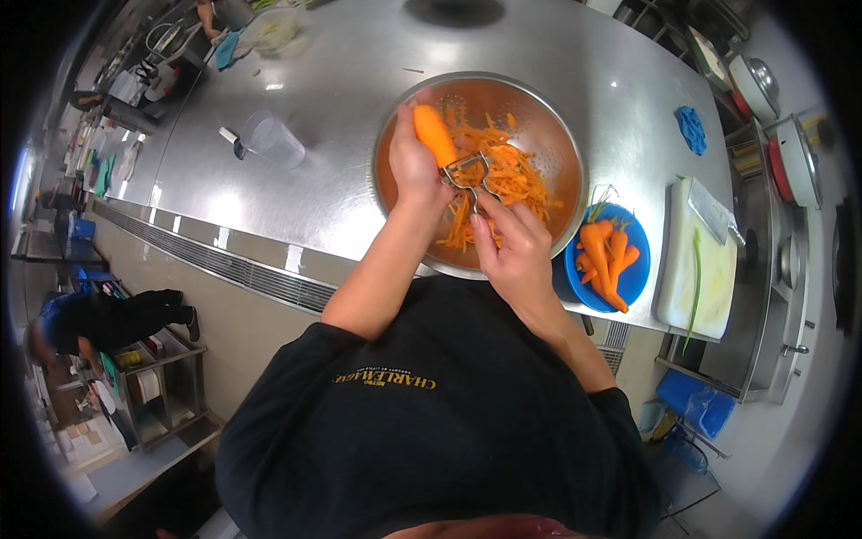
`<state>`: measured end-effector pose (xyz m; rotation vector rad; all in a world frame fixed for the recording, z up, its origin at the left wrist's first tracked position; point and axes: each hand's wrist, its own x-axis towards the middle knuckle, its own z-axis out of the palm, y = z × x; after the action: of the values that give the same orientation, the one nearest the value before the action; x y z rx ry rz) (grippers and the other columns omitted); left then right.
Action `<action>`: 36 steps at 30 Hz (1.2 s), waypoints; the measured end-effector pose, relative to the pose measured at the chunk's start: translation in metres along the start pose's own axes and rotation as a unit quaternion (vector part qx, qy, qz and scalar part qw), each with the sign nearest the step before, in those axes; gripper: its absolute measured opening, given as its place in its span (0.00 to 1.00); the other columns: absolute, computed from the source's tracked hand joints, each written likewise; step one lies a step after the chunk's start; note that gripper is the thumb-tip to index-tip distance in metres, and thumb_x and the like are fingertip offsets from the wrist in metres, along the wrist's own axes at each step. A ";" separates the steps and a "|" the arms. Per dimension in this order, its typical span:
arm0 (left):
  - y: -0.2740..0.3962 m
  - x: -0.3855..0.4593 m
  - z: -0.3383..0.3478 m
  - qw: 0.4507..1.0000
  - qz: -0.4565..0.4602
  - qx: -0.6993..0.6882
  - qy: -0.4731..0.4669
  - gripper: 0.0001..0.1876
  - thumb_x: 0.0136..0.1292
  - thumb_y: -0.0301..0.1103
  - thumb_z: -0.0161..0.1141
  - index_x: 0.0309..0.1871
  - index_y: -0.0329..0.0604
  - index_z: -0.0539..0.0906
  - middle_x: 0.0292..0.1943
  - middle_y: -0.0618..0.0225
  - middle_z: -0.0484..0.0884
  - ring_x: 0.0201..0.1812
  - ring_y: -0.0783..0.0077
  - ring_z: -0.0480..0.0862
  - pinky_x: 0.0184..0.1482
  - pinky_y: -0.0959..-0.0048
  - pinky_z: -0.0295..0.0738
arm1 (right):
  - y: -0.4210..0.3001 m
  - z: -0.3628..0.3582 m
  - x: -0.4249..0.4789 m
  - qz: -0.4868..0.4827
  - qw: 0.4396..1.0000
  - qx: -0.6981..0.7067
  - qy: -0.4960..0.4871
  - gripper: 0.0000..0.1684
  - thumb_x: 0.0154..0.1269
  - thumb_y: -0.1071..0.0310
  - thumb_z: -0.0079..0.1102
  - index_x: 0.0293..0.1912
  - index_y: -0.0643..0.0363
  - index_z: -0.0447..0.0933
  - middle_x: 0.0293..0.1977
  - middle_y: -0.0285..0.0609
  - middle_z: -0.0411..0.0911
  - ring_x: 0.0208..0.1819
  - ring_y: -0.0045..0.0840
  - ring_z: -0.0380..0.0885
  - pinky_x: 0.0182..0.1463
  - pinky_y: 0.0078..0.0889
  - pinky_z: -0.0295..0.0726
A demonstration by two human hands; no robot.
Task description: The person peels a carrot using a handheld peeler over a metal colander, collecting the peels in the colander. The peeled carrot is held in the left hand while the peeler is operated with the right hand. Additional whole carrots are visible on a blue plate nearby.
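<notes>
Over a large perforated metal colander, my left hand is closed around a thick peeled-looking carrot. The metal Y-shaped peeler is gripped by its handle in my right hand, and its blade end lies at the lower end of the carrot. Below both hands, orange carrot peelings are heaped in the colander. Just right of the colander, a blue plastic bowl holds several whole carrots, some with green stem ends.
A white cutting board bears a cleaver and a green leaf stalk. A blue cloth lies behind it. Left on the steel table is a clear plastic jug. Other people work at far left.
</notes>
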<state>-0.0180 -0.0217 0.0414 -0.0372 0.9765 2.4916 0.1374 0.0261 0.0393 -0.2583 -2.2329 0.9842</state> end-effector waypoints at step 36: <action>-0.019 0.019 -0.020 0.994 -0.077 0.024 0.068 0.18 0.76 0.46 0.43 0.46 0.38 0.72 0.35 0.57 0.77 0.31 0.64 0.79 0.32 0.65 0.79 | 0.015 -0.008 0.007 0.061 0.996 0.002 -0.068 0.11 0.62 0.67 0.64 0.41 0.64 0.81 0.25 0.51 0.76 0.29 0.41 0.77 0.33 0.39 0.73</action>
<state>-0.0300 -0.0145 0.0106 -0.2608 1.0471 2.3476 0.1357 0.0440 0.0358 -0.3387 -2.3614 1.0992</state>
